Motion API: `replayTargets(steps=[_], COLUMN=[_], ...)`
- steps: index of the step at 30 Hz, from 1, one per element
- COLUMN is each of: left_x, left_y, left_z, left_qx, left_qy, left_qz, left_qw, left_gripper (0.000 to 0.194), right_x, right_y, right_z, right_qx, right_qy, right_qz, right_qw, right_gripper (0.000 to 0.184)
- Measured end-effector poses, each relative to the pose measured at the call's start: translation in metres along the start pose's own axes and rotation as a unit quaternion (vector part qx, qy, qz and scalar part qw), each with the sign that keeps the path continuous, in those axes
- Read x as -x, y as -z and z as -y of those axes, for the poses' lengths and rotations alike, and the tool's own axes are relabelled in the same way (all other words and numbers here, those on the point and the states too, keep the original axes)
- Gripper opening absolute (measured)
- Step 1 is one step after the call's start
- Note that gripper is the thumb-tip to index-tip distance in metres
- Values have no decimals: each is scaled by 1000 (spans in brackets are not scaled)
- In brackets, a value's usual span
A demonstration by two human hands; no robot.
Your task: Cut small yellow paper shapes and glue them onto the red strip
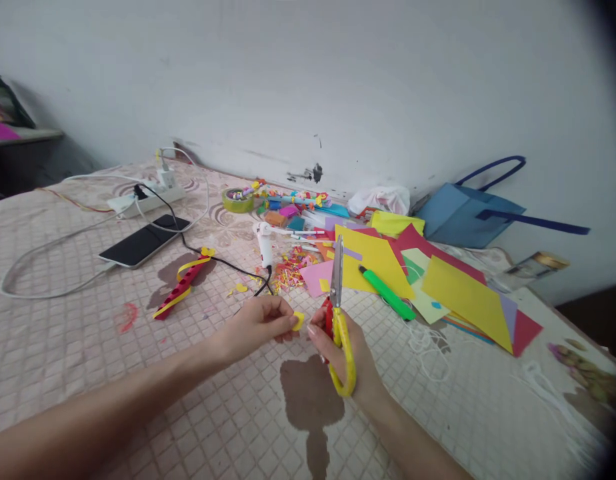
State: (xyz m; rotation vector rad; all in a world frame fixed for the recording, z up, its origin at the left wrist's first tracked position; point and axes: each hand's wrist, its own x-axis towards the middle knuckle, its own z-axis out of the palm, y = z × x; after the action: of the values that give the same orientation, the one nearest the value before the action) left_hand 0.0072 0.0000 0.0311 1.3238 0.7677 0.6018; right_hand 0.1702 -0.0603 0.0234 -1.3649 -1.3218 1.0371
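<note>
Between the thumb and fingers of my left hand (263, 320) is a small yellow paper piece (299, 321). My right hand (355, 353) is wrapped round a pair of scissors (337, 280) with yellow and red handles. Their blades point up and away from me and look closed, apart from the paper piece. Left of my hands lies a red strip with yellow ribbon (184, 285) and a yellow shape at its tip. A white glue gun (263, 245) rests beyond my left hand, beside a pile of tiny coloured scraps (293, 269).
Coloured paper sheets (468, 293), a green marker (387, 293) and white string (431, 343) lie on the right. A blue bag (471, 213) stands against the wall. At left are a phone (144, 241), a power strip (148, 200) and looping cables. Green tape (238, 200) sits at the back.
</note>
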Motion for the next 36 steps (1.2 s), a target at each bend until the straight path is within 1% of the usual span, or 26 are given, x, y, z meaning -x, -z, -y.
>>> replayTargets(steps=[2,4,7,10,17,27,30,36], left_x=[-1,-1,-2,-3,-4,-1,-1,-2], left_y=[4,10,17,23,27,23,22,22], left_z=[-5,-11,-16,-18,-18,-21,-22,-21], left_qx=[23,49,81,102,100,93,97,112], left_qy=[-3,-11,-48,-80,-106,-107,-109,-105], left_qz=[-29,-47,-76,-104,-103,-125,-126,-121], left_qw=[999,998,993,986,984,982,981,981], left_gripper=[25,24,22,21,20,20,20,20], right_x=[3,6,9,10,7,6,6,5], right_y=[-1,-1,-1,0,1,1,1,1], right_z=[2,4,5,3,-4,-6,-7,-5], right_qx=[-3,6,43,87,134,138,142,146], right_qy=[2,4,1,4,-6,0,5,-8], right_qz=[11,37,81,87,108,116,111,120], right_qw=[1000,999,996,992,985,984,984,982], right_gripper=[21,20,18,19,21,23,25,26])
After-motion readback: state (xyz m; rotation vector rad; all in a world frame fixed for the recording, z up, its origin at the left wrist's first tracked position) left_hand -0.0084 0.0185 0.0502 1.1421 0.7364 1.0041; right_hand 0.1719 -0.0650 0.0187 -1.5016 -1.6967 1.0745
